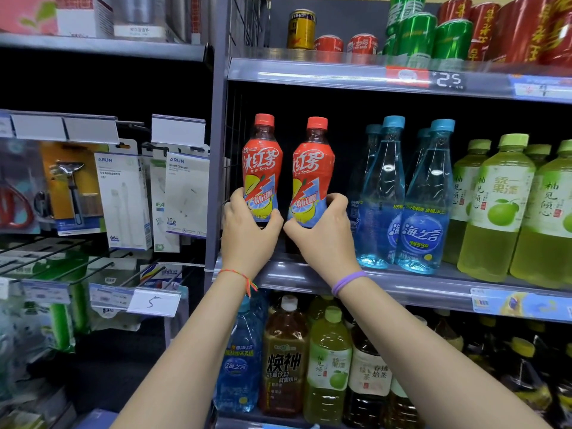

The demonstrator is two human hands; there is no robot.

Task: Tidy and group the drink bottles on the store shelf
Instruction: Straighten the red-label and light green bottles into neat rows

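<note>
Interior of a retail shop, drinks aisle. Metal shelves (402,281) carry rows of identical bottles grouped by kind: red ice tea bottles (263,168), blue bottles (424,196) and green bottles (495,209) on the middle tier, cans (418,35) on the tier above, and mixed bottles (284,354) below. Clear strips along the shelf edges hold price labels; one price tag (448,79) reads 2.5. To the left, a wire peg rack (62,249) hangs boxed chargers (187,193) and other carded goods (72,187), each hook fronted by a tag holder, one handwritten tag (153,302) showing 5. Repeated stock, priced edges and hanging packs mark a store.
</note>
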